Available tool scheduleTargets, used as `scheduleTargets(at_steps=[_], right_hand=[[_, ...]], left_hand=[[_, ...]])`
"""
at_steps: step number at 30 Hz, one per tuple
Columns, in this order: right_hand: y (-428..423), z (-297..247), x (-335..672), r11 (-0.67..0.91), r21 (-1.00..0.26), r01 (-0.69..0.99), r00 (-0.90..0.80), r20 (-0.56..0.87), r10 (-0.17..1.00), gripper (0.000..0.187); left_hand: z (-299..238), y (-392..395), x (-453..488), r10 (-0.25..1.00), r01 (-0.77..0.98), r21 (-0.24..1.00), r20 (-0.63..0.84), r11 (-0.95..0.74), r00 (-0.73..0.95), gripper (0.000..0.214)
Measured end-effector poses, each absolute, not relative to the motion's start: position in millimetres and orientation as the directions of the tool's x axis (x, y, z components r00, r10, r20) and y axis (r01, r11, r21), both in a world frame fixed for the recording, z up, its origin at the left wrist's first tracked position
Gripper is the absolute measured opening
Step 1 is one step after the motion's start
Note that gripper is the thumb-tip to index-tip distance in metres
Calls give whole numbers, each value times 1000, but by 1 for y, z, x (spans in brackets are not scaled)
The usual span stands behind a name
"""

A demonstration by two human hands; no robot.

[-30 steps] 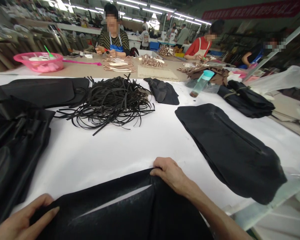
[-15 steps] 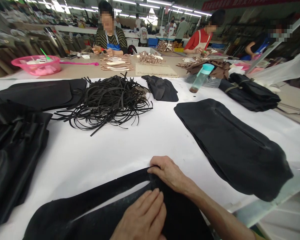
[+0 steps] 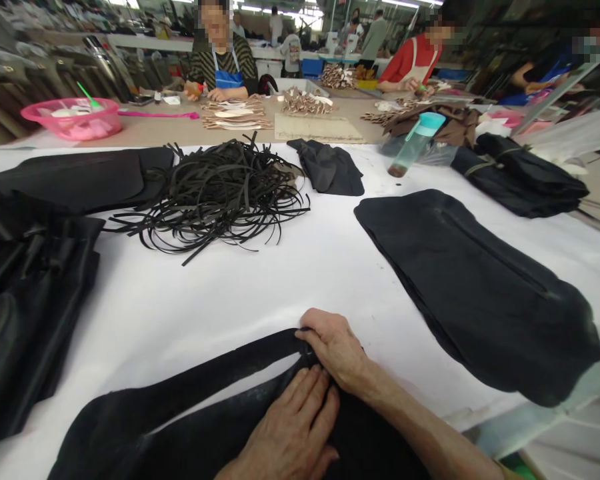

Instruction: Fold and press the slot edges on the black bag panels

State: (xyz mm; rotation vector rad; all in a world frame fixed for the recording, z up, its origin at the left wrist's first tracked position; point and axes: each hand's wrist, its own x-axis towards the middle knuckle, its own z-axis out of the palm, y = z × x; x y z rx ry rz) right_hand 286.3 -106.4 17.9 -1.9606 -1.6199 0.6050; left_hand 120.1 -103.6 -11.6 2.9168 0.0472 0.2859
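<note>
A black leather-like panel with a long slit lies in front of me, and white table surface shows through the slit. At the slit's right end, my right hand is closed on the panel's far edge, its thumb and bent fingers gripping the material. Just nearer to me, my left hand lies over the panel with its fingers stretched out together, pressing beside the slit's end. The panel is slightly bunched between the two hands. The near part of the panel runs out of view.
To the right lies a stack of black slit panels. Ahead are a heap of black strips, a folded black piece and a bottle. Dark pieces stand on the left. Co-workers sit across the table.
My left fingers have slid slightly up and right, closer to my right hand. The slit gapes a little wider. The view has tilted down slightly.
</note>
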Motion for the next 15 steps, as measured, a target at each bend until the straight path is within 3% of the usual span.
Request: scheduleTargets(at_steps=[11, 15], right_hand=[[-102, 24, 284, -283, -616, 735, 288, -94, 953, 15], [-99, 31, 289, -243, -651, 719, 199, -143, 970, 14]], left_hand=[[-7, -104, 118, 95, 46, 309, 146, -950, 985, 60], [-18, -103, 119, 70, 12, 226, 251, -974, 966, 58]])
